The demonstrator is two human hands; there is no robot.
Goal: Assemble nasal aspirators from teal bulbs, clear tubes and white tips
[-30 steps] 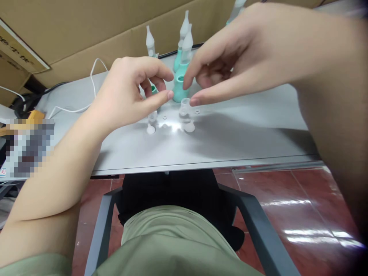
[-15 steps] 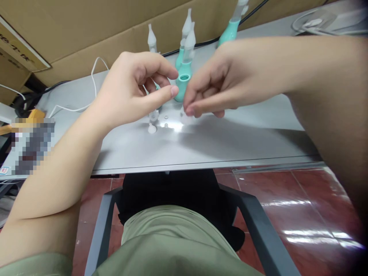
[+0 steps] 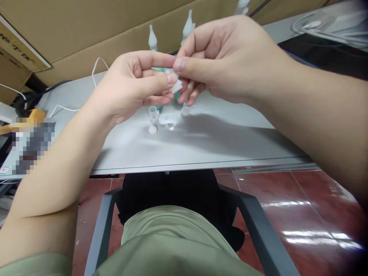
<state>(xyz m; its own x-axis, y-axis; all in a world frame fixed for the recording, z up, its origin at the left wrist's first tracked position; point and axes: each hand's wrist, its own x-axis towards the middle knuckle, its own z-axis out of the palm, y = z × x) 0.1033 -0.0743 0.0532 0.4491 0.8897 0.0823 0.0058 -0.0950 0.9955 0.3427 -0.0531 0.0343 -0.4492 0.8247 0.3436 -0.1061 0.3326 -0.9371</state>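
Above the table my left hand point(image 3: 138, 82) is closed, its thumb pressing a small white plastic piece point(image 3: 176, 86) against the fingers. Its index fingertip meets my right hand point(image 3: 212, 63), whose thumb and index finger are pinched together; whatever sits in that pinch is hidden. The other right fingers curl close to the white piece. Behind the hands, a white tapered nozzle point(image 3: 152, 37) and another nozzle point(image 3: 188, 23) rise from mostly covered teal bulbs. Below lie a small clear cup point(image 3: 153, 112), a white cap point(image 3: 152, 129), a clear part point(image 3: 186, 110) and a tiny clear piece point(image 3: 170, 126).
A cardboard wall point(image 3: 86, 27) closes off the table's back. A white cable point(image 3: 94, 73) runs along the left, near a yellow object point(image 3: 36, 115). Dark equipment and coiled cables point(image 3: 313, 27) occupy the back right. Chair arms point(image 3: 253, 207) flank my lap.
My right hand has risen from near the tabletop and moved up against my left. The left hand, earlier curved with nothing visible in it, now holds the white piece. The bulbs are more covered.
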